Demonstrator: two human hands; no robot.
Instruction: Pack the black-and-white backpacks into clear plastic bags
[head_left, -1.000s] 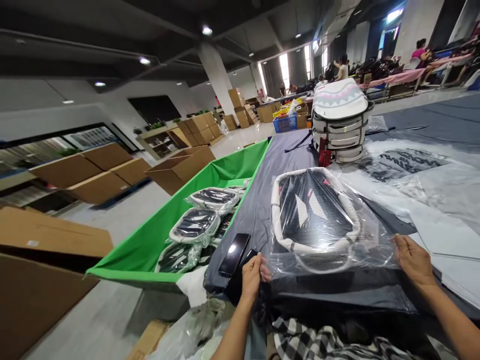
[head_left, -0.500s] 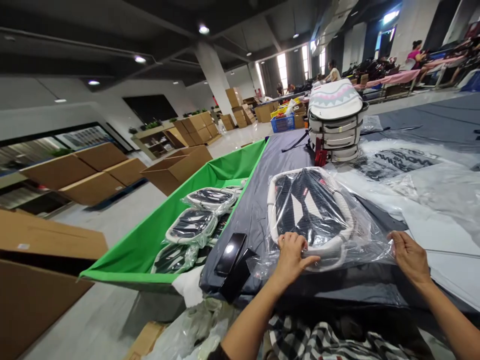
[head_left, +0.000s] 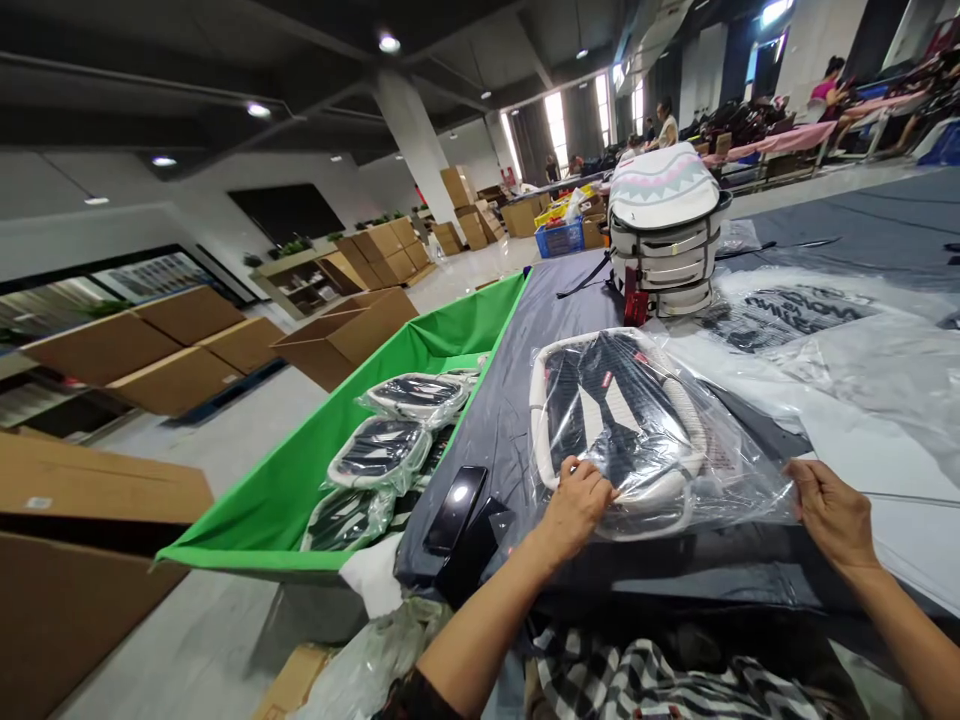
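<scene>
A black and cream backpack (head_left: 574,410) lies flat in a clear plastic bag (head_left: 739,465) on the dark table cover, white angular patches showing on its upper face. At its near edge, my left hand (head_left: 577,508) has its fingers curled closed on the bag's film. To the right, my right hand (head_left: 834,512) pinches the bag's loose corner between thumb and fingers, pulling the film out flat. Behind it stands an upright white and grey backpack (head_left: 664,240) with a zigzag-patterned top.
Left of the table (head_left: 517,360), a green fabric bin (head_left: 292,470) holds several bagged backpacks. A dark phone-like object (head_left: 456,508) lies by the table's left corner. Plastic sheets (head_left: 877,370) spread to the right. Cardboard boxes (head_left: 90,490) stand on the floor; other people work far behind.
My left hand's thumb and fingers have closed on the film at the near edge. My right hand has moved slightly right, drawing the bag's corner outward. The view has shifted a little.
</scene>
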